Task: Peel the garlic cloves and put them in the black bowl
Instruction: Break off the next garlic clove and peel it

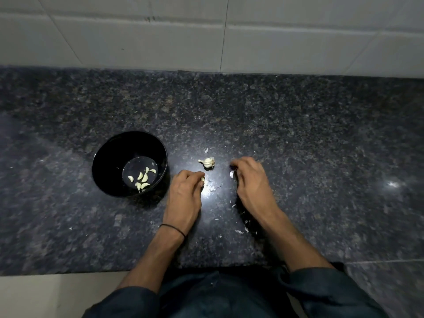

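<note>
A black bowl (107, 166) stands on the dark granite counter, left of my hands, with several peeled garlic cloves (141, 177) in its bottom. A small garlic bulb remnant (207, 162) lies on the counter just beyond and between my hands. My left hand (184, 196) rests knuckles-up on the counter and pinches a pale garlic clove (202, 179) at its fingertips. My right hand (251, 180) is curled, and a white piece of garlic skin (232, 173) shows at its fingertips.
Small flakes of garlic skin (238, 231) are scattered on the counter (321, 145) between and below my hands. A tiled wall (206, 35) rises behind the counter. The counter's front edge runs just above my dark sleeves.
</note>
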